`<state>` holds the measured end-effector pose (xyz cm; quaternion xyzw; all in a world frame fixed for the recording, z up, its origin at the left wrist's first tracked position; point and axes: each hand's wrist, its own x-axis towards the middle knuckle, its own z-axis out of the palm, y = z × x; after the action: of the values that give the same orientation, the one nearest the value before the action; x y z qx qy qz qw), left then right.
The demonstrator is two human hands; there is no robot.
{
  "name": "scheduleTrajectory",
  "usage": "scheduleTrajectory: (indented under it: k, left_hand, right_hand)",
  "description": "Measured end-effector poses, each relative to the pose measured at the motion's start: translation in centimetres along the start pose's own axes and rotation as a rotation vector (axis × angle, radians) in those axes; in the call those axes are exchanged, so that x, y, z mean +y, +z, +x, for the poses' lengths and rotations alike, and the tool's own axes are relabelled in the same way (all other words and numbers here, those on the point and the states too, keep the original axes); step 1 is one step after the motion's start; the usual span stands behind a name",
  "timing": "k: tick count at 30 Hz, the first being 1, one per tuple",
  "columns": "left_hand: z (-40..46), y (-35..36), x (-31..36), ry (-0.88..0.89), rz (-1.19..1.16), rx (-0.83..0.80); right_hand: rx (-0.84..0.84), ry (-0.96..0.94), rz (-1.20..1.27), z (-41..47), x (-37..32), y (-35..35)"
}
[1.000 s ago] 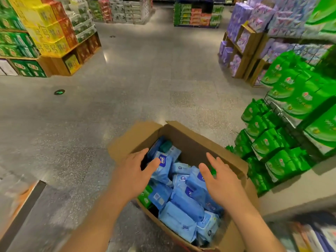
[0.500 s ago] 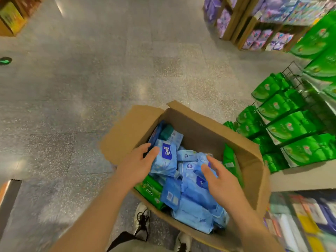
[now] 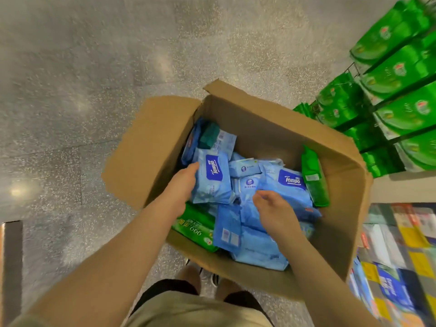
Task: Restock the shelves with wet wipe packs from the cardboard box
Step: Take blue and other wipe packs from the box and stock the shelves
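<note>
Now, left of centre: left hand (image 3: 186, 182) inside cardboard box (image 3: 271, 128), fingers against edge of blue Tempo pack (image 3: 212, 180); real grasp or mere touch, cannot tell. Pack lies tilted atop loose pile, likely to slide off if lifted by one edge. Centre: right hand (image 3: 273, 208) curled, seemingly pinching second Tempo pack (image 3: 287, 185); slick film could slip. Lower centre: green pack (image 3: 195, 230) near box rim, may tip out. Right edge: shelves (image 3: 401, 74) stocked with green bags.
</note>
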<state>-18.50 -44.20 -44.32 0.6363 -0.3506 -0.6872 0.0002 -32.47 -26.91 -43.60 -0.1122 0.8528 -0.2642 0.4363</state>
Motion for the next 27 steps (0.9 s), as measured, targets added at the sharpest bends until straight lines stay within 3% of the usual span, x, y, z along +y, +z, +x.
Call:
scheduleTrajectory:
  k: [9, 13, 18, 27]
  left_hand:
    - [7.6, 2.8, -2.7, -0.16, 0.027, 0.107]
    - [8.6, 3.1, -3.1, -0.213, -0.009, 0.047]
    - [8.6, 2.9, -2.6, -0.218, -0.05, 0.006]
    - [6.0, 2.3, -3.0, -0.17, -0.121, 0.023]
  right_hand:
    - [-0.095, 0.089, -0.004, 1.8, 3.4, 2.6]
    - [-0.09, 0.11, 0.02, 2.2, 4.6, 2.5]
    - [-0.118, 0.14, 0.033, 2.2, 5.5, 1.5]
    - [-0.011, 0.045, -0.036, 4.3, 3.8, -2.2]
